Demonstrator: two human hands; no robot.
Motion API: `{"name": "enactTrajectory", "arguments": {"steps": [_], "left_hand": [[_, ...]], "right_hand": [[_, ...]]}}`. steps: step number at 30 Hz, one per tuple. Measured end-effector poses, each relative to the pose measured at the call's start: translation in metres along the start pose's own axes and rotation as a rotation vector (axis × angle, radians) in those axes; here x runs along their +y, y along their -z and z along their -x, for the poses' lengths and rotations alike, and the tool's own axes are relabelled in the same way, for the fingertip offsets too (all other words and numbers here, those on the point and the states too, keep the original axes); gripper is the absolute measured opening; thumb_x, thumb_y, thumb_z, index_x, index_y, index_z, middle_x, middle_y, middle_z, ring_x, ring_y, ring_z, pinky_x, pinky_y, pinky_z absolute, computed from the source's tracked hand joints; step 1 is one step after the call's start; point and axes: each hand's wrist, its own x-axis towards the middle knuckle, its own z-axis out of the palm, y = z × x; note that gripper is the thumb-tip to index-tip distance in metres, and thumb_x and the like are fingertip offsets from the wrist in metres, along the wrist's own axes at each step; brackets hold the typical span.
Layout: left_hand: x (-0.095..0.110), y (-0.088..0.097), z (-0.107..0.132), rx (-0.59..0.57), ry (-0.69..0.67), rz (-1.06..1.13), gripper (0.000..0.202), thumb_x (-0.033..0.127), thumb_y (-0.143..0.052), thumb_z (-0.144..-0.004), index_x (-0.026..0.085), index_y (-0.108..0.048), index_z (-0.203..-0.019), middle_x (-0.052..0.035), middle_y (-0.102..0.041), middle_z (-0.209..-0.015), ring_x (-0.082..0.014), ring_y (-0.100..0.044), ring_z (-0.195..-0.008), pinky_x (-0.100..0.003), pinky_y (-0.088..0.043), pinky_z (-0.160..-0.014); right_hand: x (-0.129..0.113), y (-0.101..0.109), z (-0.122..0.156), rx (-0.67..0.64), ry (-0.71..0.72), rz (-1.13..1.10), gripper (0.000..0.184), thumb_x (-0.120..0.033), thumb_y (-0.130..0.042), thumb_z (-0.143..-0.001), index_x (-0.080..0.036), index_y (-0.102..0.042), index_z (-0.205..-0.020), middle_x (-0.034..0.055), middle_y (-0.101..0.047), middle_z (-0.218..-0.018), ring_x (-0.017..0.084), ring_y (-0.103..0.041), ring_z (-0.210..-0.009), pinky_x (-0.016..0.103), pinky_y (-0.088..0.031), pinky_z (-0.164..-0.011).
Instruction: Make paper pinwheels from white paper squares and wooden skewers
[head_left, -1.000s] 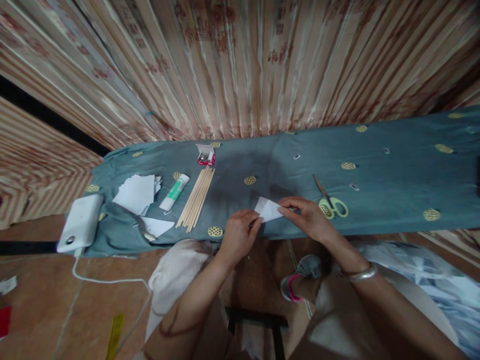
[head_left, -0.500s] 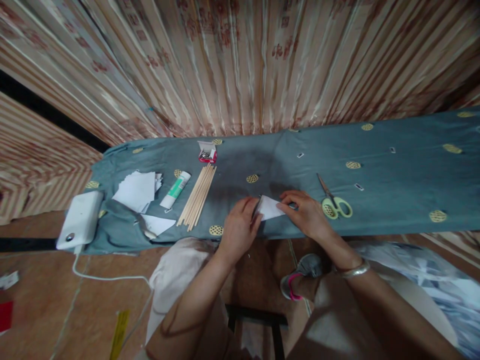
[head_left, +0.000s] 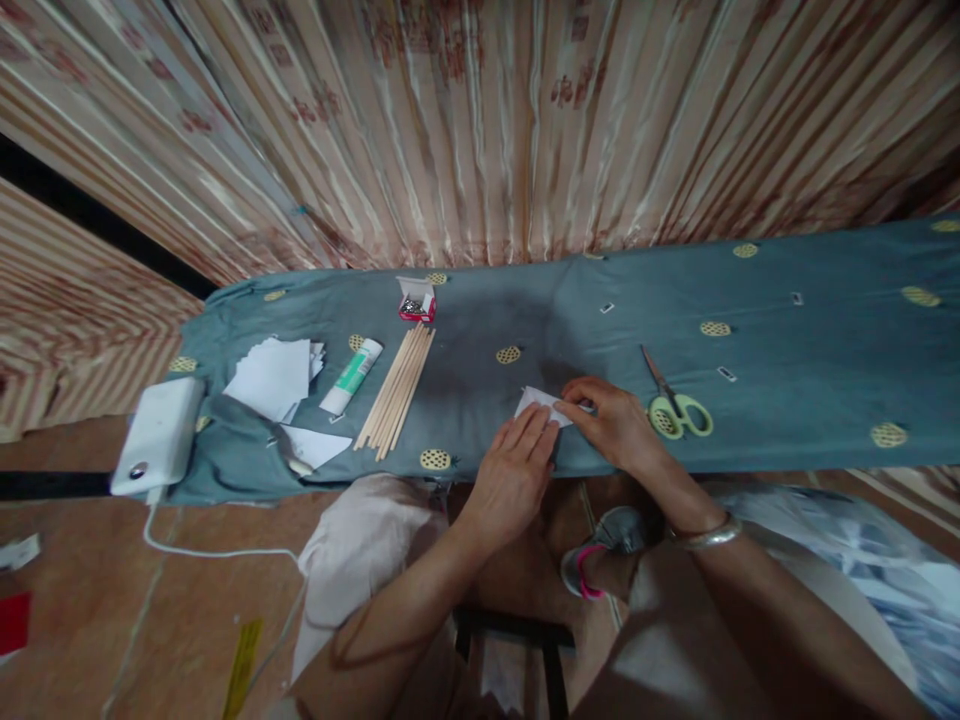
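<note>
A small folded white paper (head_left: 534, 402) lies near the front edge of the blue-grey cloth-covered table (head_left: 787, 380). My left hand (head_left: 517, 470) lies flat over the paper's left part, fingers stretched out and pressing on it. My right hand (head_left: 611, 425) holds the paper's right end down with curled fingertips. Most of the paper is hidden under the two hands. A silver bangle sits on my right wrist.
Green-handled scissors (head_left: 675, 405) lie just right of my right hand. To the left are a bundle of wooden sticks (head_left: 395, 390), a glue stick (head_left: 351, 376), a stack of white papers (head_left: 271, 378), a red box of staples (head_left: 416, 300) and a white device (head_left: 159, 435).
My left hand moved right from the paper's left edge and flattened on top of it, covering most of it. My right hand stayed on the right end.
</note>
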Motion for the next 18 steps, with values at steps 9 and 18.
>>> {"name": "enactTrajectory", "arguments": {"steps": [9, 18], "left_hand": [[-0.0022, 0.0033, -0.0019, -0.002, 0.033, 0.047, 0.047, 0.018, -0.049, -0.090, 0.012, -0.040, -0.136, -0.0189, -0.043, -0.146, -0.0285, -0.035, -0.139, -0.049, -0.039, -0.110], [-0.0024, 0.0041, -0.0030, -0.008, 0.047, 0.047, 0.048, 0.018, -0.053, -0.088, 0.008, -0.042, -0.134, -0.0209, -0.043, -0.145, -0.0304, -0.036, -0.138, -0.049, -0.038, -0.111]], "right_hand": [[-0.0004, -0.0003, -0.0025, -0.025, -0.003, 0.020, 0.016, -0.030, -0.056, -0.086, -0.022, -0.059, -0.073, 0.0052, -0.068, -0.084, 0.021, -0.064, -0.079, 0.033, -0.047, -0.073], [-0.0017, -0.0012, -0.0044, -0.036, -0.038, 0.035, 0.014, -0.028, -0.058, -0.085, -0.022, -0.059, -0.072, 0.0049, -0.067, -0.082, 0.021, -0.064, -0.078, 0.032, -0.046, -0.072]]}}
